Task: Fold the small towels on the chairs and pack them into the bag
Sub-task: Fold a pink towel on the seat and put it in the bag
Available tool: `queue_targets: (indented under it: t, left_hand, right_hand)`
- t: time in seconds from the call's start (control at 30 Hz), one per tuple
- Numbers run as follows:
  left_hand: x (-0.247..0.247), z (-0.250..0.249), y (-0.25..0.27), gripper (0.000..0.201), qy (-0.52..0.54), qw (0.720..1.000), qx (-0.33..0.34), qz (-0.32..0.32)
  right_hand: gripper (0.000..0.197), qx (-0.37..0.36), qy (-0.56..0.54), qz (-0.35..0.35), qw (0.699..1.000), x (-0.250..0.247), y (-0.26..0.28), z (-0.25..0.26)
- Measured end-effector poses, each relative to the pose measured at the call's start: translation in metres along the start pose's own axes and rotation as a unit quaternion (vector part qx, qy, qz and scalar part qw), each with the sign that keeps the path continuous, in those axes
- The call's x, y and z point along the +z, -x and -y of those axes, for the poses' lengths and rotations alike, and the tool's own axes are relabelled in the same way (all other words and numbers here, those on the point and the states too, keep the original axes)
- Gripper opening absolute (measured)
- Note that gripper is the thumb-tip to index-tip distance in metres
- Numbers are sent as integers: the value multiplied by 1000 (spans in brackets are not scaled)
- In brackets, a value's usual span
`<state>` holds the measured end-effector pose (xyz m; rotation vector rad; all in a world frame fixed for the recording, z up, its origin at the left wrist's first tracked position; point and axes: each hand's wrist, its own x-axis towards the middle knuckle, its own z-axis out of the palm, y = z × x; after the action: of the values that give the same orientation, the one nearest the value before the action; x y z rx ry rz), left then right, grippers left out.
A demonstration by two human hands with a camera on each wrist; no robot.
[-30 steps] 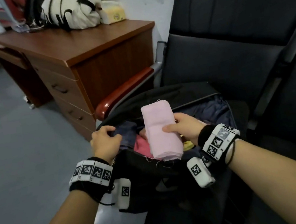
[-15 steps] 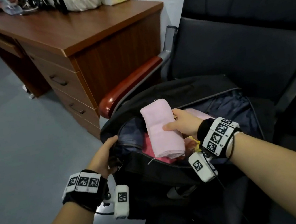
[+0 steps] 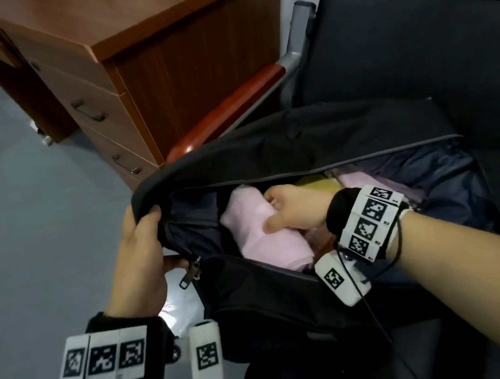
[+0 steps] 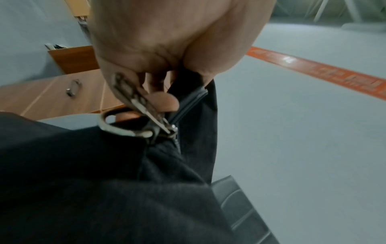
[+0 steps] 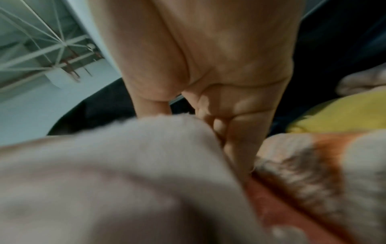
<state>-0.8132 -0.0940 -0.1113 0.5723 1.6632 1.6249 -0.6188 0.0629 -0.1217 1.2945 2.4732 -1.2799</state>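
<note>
**Black chair, bag open, towel going in**

Grey floor, wooden desk [image 3: 152,25] upper left. Left hand [image 3: 142,257] fingers clamp the bag [image 3: 290,296] rim; right hand [image 3: 297,211] grips the folded pink towel [image 3: 265,235], mid-frame, already inside among others. Looks well underway; can't tell what's left.

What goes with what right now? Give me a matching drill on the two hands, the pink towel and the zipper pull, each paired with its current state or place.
Column 1:
1. left hand
2. right hand
3. pink towel
4. zipper pull

Column 2:
A. inside the bag's opening
B. hangs at the bag's left end
C. grips the bag's edge, holding it open
D. grips the pink towel

Pairs: 1-C, 2-D, 3-A, 4-B
</note>
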Motion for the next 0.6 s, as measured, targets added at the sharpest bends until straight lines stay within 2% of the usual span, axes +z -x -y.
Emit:
queue_targets:
  t: [0.1, 0.17, 0.27, 0.4, 0.5, 0.6]
  left_hand:
    - [5, -15, 8, 22, 25, 999, 46, 0]
    - [11, -23, 12, 22, 18, 998, 63, 18]
    - [15, -28, 17, 23, 7, 996, 77, 40]
    - [12, -27, 19, 25, -7, 994, 90, 61]
    - [10, -23, 19, 26, -19, 994, 91, 66]
    - [14, -19, 18, 28, -25, 993, 91, 70]
  right_hand:
    - [32, -19, 44, 55, 997, 21, -12, 10]
    - [24, -3, 28, 80, 996, 33, -20, 4]
    - [39, 8, -14, 88, 996, 44, -33, -1]
    - [55, -60, -106, 95, 988, 62, -51, 8]
    - [69, -50, -129, 111, 984, 79, -55, -6]
    - [75, -43, -200, 97, 974, 90, -54, -13]
